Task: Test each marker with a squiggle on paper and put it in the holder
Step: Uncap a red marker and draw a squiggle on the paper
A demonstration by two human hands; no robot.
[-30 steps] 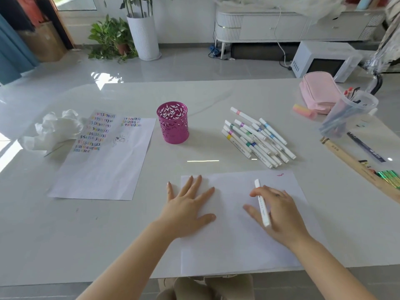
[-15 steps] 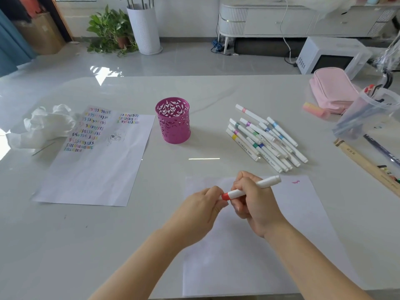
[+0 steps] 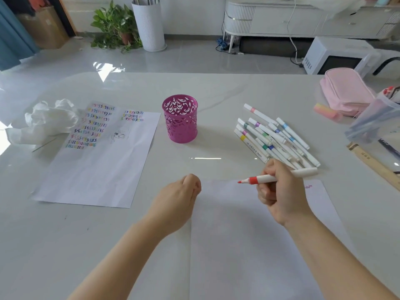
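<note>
My right hand (image 3: 281,195) grips a white marker with a red band (image 3: 264,179), held level above the top edge of a blank sheet (image 3: 249,234). Its red tip is bare and points left. My left hand (image 3: 179,198) is curled into a fist at the sheet's upper left corner, about a hand's width from the tip; the cap is hidden inside the fingers. A pink squiggle (image 3: 308,187) marks the sheet's top right corner. The magenta cut-out holder (image 3: 180,120) stands upright beyond my hands. Several capped markers (image 3: 275,139) lie piled to its right.
A sheet full of coloured squiggles (image 3: 101,165) lies at the left beside crumpled white tissue (image 3: 47,122). At the right sit a pink pouch (image 3: 346,92), a pink eraser (image 3: 326,111), a clear plastic container (image 3: 376,120) and a wooden ruler (image 3: 372,161).
My right hand lifted the marker off the sheet. My left hand came off the paper, pinched the marker's end and pulled away to the left, leaving the red tip bare.
</note>
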